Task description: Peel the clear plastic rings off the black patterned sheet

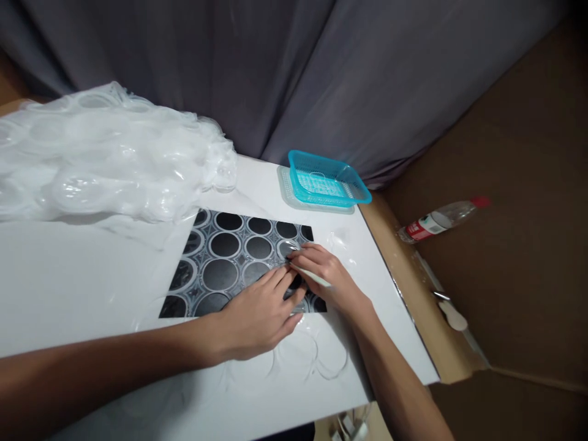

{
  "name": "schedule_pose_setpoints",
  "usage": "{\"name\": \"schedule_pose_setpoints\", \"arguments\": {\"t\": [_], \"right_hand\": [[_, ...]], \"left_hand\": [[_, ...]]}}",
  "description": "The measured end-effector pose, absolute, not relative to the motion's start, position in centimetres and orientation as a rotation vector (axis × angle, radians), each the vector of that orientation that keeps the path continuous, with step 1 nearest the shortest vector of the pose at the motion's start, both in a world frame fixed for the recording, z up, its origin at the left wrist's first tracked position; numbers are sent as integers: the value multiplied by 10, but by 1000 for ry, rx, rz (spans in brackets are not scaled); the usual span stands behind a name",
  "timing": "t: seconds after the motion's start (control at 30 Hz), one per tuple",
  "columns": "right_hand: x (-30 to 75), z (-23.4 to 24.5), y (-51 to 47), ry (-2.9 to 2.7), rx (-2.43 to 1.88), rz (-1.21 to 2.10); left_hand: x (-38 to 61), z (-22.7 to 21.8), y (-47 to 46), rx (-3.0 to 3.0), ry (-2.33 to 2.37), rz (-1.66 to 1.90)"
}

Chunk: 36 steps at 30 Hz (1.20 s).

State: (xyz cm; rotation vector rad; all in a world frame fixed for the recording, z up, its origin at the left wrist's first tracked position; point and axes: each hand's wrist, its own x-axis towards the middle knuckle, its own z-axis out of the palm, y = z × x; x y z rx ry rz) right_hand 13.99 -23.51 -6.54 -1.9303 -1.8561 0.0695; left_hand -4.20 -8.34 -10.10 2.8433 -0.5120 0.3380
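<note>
Left hand (257,315) spread flat on dark sheet (220,257) on desk (82,282). Right hand (321,269) pinching thin stick (316,280) at sheet's right edge. Blue basket (349,180) far right.

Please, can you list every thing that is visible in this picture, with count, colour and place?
patterned sheet: one, black circles on grey, middle of table
clear plastic pile: one heap, clear white, far left of table
basket: one, turquoise, far edge, on a clear tray
thin stick: one, pale, in right hand
bottle: one, clear with red label, lying on the brown surface at right
table: one, white
curtain: grey, behind
left hand: flat on sheet
right hand: grip on stick, over sheet
</note>
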Motion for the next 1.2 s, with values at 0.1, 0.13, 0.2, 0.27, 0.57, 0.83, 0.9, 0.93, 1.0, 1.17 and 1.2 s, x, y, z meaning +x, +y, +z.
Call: {"name": "schedule_pose_setpoints", "arguments": {"t": [0.1, 0.13, 0.2, 0.27, 0.57, 0.83, 0.9, 0.93, 1.0, 1.17, 1.2], "right_hand": [[141, -66, -238, -2001, -1931, -31], [142, -67, -239, -2019, -1943, -77], [142, -70, -241, -2023, -1976, -149], [143, -74, -242, -1991, -2006, -183], [167, -93, -224, -1298, -1937, -382], [191, -79, -230, -735, -1772, -317], [184, -73, -236, -831, -1800, -161], [178, -70, -239, -903, -1808, -49], [165, -65, -244, -1048, -1797, 192], [148, -62, -247, -1237, -1764, 421], [149, -63, -247, -1240, -1768, 417]], "left_hand": [[-42, -99, -83, 2825, -517, 336], [-42, -99, -83, 2815, -518, 332], [-42, -98, -83, 2800, -506, 324], [-42, -98, -84, 2795, -490, 322], [-43, -105, -86, 2811, -467, 353], [-42, -106, -84, 2803, -492, 328], [-42, -105, -84, 2796, -488, 315], [-41, -104, -84, 2792, -484, 305], [-41, -104, -83, 2785, -472, 291], [-42, -103, -82, 2771, -460, 277], [-42, -102, -81, 2771, -454, 275]]}}
